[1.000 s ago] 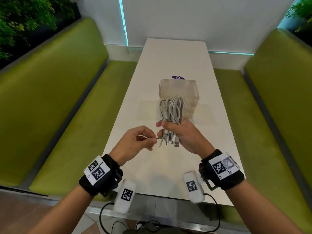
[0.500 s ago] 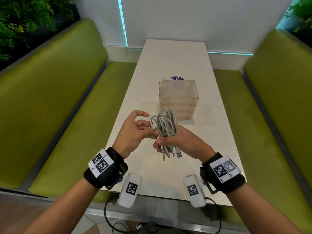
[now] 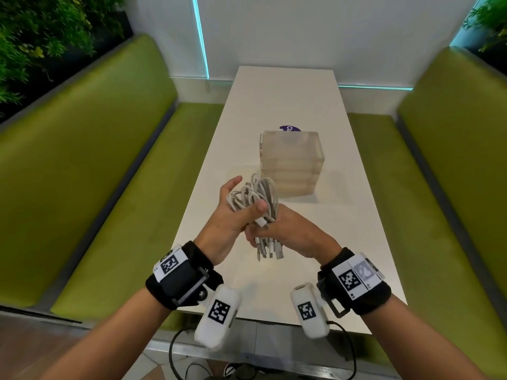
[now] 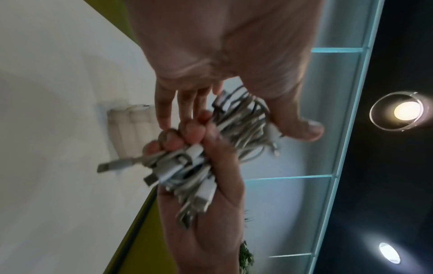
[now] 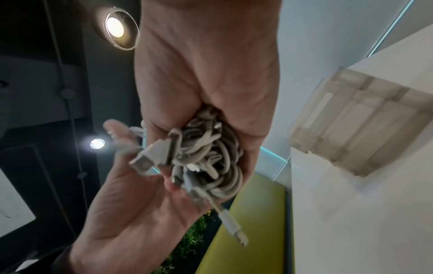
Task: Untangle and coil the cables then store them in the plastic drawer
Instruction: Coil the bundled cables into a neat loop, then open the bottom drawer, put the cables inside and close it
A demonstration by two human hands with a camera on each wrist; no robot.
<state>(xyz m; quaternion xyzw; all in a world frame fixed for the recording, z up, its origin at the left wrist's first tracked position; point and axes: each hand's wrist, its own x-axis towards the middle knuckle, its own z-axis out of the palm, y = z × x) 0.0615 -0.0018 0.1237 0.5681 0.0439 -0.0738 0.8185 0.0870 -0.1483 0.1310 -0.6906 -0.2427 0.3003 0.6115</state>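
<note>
A bundle of white cables (image 3: 256, 197) is held upright above the near half of the white table (image 3: 277, 105). My right hand (image 3: 277, 231) grips its lower part with curled fingers, and several plugs (image 3: 270, 249) hang below the fist. My left hand (image 3: 241, 204) cups the looped upper part, with its fingers straight behind it and the thumb pressed across the front. The wrist views show the cable bundle (image 4: 187, 166) (image 5: 206, 153) clamped in the right palm. The frosted plastic drawer unit (image 3: 290, 163) stands just beyond the hands with its drawers closed.
Green bench seats (image 3: 96, 187) (image 3: 439, 187) flank the narrow table. A purple sticker (image 3: 289, 128) peeks out behind the drawer unit. Dark leads (image 3: 178, 360) hang below the table's near edge. A white wall closes the far end.
The bundle came down and toward me, away from the drawer front. My left hand let go of a single cable end and moved in to clasp the looped top of the bundle.
</note>
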